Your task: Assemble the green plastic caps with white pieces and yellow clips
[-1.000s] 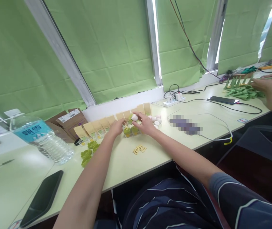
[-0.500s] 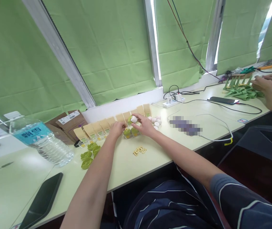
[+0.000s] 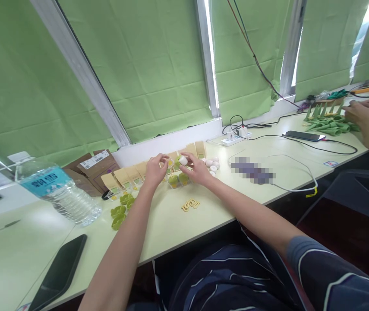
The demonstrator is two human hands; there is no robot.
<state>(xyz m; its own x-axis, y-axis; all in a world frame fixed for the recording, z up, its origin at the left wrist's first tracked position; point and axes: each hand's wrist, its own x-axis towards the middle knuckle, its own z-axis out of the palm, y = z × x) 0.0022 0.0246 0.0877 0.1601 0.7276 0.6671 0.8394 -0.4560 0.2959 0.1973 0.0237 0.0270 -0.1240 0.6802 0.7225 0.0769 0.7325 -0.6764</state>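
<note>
My left hand is raised over the row of tan cards, its fingertips pinching a small clear piece with a yellow spot. Close by on the right, my right hand holds a white ball between thumb and fingers. A green piece shows just beside that ball; whether it is also held I cannot tell. Below both hands stand two clear cups with green pieces. More white and pinkish balls lie right of my right hand.
Yellow loops lie in front; green moulded pieces are by my left forearm. A water bottle, cardboard box and phone stand or lie left. Rightward are a power strip, cables and a co-worker's hands.
My left hand has lifted up from the clear cups and now pinches the small clear piece with the yellow spot. My right hand keeps the white ball, almost in place.
</note>
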